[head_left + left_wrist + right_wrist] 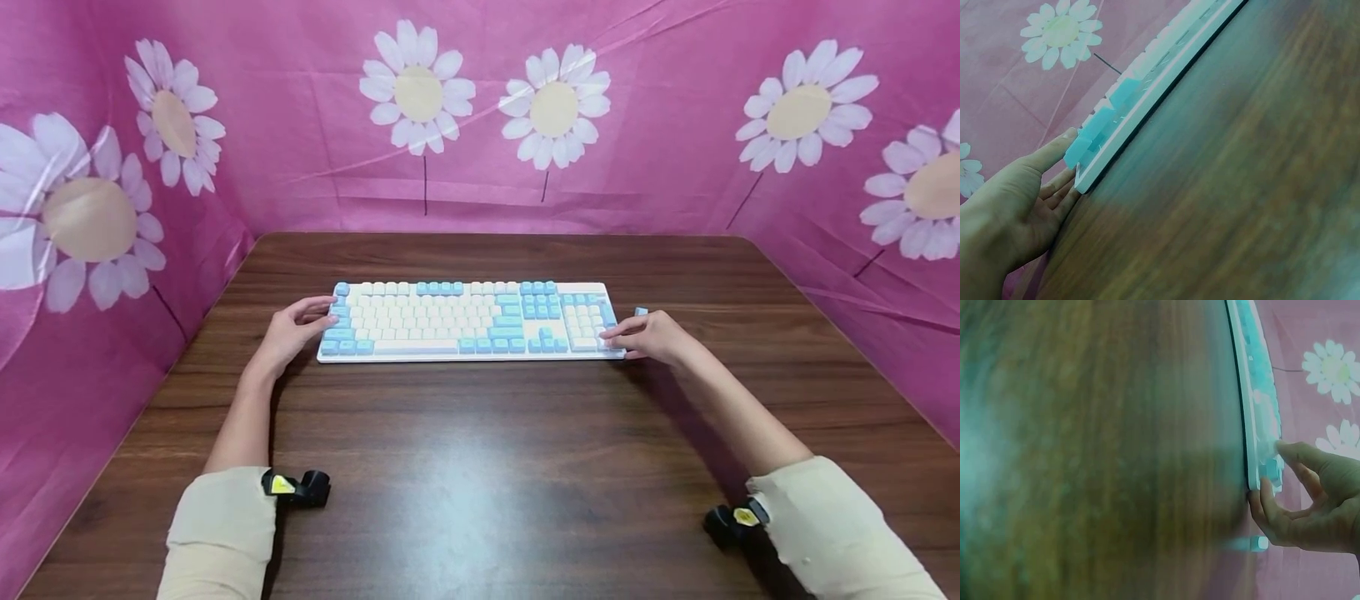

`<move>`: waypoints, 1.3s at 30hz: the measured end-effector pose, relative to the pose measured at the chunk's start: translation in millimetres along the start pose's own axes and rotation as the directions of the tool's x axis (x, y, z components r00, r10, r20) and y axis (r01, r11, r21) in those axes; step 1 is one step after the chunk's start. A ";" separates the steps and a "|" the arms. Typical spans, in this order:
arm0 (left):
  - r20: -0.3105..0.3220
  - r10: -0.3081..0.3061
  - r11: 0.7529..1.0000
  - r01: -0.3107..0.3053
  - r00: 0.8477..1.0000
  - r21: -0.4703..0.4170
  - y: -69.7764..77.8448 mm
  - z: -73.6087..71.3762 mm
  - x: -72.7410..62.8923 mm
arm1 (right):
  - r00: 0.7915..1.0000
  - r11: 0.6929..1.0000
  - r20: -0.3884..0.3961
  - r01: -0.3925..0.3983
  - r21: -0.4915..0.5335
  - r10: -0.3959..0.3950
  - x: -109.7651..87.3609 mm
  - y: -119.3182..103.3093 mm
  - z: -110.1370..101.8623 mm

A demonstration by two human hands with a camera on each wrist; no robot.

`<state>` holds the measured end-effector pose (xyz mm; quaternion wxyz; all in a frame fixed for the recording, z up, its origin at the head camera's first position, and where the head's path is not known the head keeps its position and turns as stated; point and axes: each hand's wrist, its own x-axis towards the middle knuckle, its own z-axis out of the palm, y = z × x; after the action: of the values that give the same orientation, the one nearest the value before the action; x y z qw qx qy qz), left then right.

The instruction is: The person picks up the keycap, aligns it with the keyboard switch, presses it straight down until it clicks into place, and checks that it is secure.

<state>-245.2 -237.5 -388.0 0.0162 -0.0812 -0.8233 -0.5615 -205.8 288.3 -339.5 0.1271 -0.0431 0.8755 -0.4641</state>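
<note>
A full-size keyboard (420, 321) with white and light blue keycaps lies across the table, its long side facing me. My left hand (291, 332) grips its left end. In the left wrist view the thumb of that hand (1019, 206) is over the blue corner keys, the fingers at the side edge. At the other end my right hand (651, 337) pinches the lower right corner. The right wrist view shows that hand's (1319, 503) thumb on top and its fingers against the end. Just beyond the right hand, a small light blue keycap (641, 312) sits apart on the table.
The brown wood-grain table (465, 467) has bare surface in front of the keyboard. Pink cloth (480, 192) printed with white daisies hangs behind it and on both sides. Black wrist-camera mounts (303, 489) stick out from the beige sleeves.
</note>
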 end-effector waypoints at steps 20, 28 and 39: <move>-0.006 -0.038 0.999 0.038 0.999 -0.028 1.1 1.4 -5.4 | 0.998 0.999 0.059 -0.020 0.032 0.018 7.3 5.2 -4.2; -0.012 -0.026 1.000 0.025 1.000 -0.015 0.5 1.8 -2.4 | 0.999 1.000 0.053 0.009 -0.022 -0.008 0.2 4.2 -5.9; -0.004 -0.044 0.999 0.044 0.999 -0.014 14.6 2.7 -9.5 | 0.993 0.991 0.095 0.075 -0.114 -0.064 -8.7 2.3 -9.7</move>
<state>-233.5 -230.9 -376.6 0.0050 -0.0619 -0.8208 -0.5678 -199.8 299.1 -334.6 0.1479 -0.1022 0.8926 -0.4135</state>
